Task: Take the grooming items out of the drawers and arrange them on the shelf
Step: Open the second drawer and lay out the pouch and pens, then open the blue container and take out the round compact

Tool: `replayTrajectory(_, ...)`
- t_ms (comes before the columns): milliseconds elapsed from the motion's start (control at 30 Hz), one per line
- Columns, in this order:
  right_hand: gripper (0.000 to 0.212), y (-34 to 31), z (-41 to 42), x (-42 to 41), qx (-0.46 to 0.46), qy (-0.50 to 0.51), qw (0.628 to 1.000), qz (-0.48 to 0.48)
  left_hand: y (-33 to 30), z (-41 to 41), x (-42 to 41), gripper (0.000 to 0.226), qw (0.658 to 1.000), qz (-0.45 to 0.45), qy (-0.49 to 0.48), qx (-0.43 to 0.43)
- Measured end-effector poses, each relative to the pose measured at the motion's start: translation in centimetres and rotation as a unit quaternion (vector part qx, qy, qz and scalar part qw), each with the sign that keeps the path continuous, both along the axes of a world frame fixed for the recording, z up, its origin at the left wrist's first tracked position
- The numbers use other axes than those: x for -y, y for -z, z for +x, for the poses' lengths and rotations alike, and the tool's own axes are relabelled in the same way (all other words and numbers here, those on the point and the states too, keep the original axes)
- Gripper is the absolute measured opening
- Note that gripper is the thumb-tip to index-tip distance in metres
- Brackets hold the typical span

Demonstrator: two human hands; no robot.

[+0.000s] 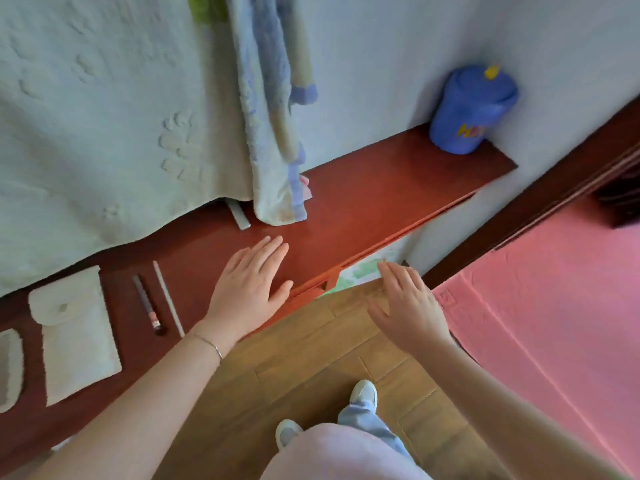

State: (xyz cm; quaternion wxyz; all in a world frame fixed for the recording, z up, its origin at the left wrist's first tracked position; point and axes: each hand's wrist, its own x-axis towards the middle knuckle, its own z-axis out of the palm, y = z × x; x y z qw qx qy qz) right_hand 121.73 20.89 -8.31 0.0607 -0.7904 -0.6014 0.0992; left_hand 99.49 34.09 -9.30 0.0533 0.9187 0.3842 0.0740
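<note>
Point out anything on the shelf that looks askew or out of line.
The white stick and dark pencil lie neatly side by side near the white pouch. The small grey piece pokes from under the hanging towel, half hidden.

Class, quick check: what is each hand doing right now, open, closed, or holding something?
Left hand: open, fingers straight, flat over the red shelf, holding nothing.
Right hand: open, fingers spread, holding nothing.

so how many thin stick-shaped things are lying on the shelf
3: a dark pencil and a pale stick side by side left of the left hand, plus a grey one poking out under the hanging towels. More may be hidden beneath them.
</note>
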Motion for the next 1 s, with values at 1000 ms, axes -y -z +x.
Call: replayTrajectory(1000, 0.056, -2.5, 25.7, 2.4, 0.131, 0.113, 0.981, 0.093, -5.2, 28.8, -2.6, 0.054, 0.993, 0.052, 0.106, 0.015)
